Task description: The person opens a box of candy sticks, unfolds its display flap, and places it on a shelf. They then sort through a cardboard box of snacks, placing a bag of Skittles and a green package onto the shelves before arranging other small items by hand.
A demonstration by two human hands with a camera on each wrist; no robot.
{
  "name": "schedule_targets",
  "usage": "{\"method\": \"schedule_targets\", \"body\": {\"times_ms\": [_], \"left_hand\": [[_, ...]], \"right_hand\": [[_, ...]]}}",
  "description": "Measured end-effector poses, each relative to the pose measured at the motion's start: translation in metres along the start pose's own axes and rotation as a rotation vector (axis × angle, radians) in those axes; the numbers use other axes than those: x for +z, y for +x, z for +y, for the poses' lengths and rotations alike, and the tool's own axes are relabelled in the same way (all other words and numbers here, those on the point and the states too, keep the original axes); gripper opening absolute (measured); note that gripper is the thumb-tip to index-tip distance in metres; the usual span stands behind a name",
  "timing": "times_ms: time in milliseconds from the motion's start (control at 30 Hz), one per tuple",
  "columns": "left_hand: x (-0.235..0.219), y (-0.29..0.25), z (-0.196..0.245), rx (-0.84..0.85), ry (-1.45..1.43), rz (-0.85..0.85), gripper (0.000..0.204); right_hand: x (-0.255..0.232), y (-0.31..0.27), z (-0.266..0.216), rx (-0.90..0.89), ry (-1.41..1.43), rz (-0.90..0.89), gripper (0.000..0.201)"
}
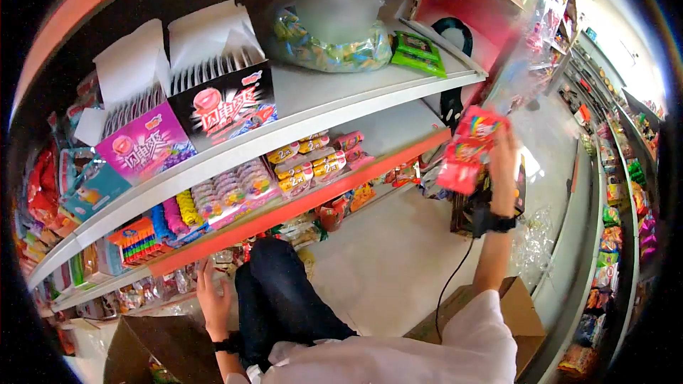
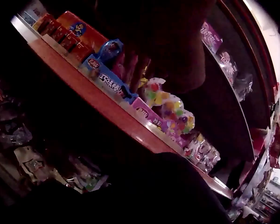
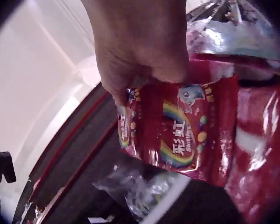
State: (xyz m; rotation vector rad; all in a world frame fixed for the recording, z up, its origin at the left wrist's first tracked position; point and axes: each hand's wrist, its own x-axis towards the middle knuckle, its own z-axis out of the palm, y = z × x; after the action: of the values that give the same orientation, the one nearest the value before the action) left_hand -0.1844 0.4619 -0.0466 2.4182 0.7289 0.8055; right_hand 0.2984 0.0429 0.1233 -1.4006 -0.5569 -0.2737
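My right hand (image 1: pixel 504 171) holds red candy packets (image 1: pixel 471 144) off the right end of the shelves in the head view. Seen from the right wrist, the hand (image 3: pixel 140 51) pinches the top of the red packets (image 3: pixel 177 126), which carry a rainbow print. My left hand (image 1: pixel 214 297) is beside my knee, below the lower shelf edge, with its fingers extended and nothing in them. In the left wrist view a dark, blurred shape (image 2: pixel 177 46) covers part of the lower shelf's candy boxes.
The upper shelf (image 1: pixel 306 92) bears candy boxes (image 1: pixel 228 107), a large bag of wrapped sweets (image 1: pixel 334 46) and green packets (image 1: pixel 418 55). Rolls and small packs line the lower shelf (image 1: pixel 398 151). Cardboard boxes (image 1: pixel 160 348) stand on the floor, and a black cable (image 1: pixel 447 284) hangs from my right wrist.
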Motion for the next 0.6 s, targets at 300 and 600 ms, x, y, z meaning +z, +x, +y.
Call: {"method": "schedule_targets", "body": {"times_ms": [300, 600], "left_hand": [[-0.018, -0.022, -0.024, -0.133, 0.126, 0.051, 0.061], [-0.031, -0.048, -0.027, -0.191, 0.099, 0.100, 0.066]], "right_hand": [[0.119, -0.053, 0.148, 0.344, 0.464, 0.005, 0.050], [0.197, 0.003, 0.278, 0.570, 0.094, -0.183, 0.027]]}}
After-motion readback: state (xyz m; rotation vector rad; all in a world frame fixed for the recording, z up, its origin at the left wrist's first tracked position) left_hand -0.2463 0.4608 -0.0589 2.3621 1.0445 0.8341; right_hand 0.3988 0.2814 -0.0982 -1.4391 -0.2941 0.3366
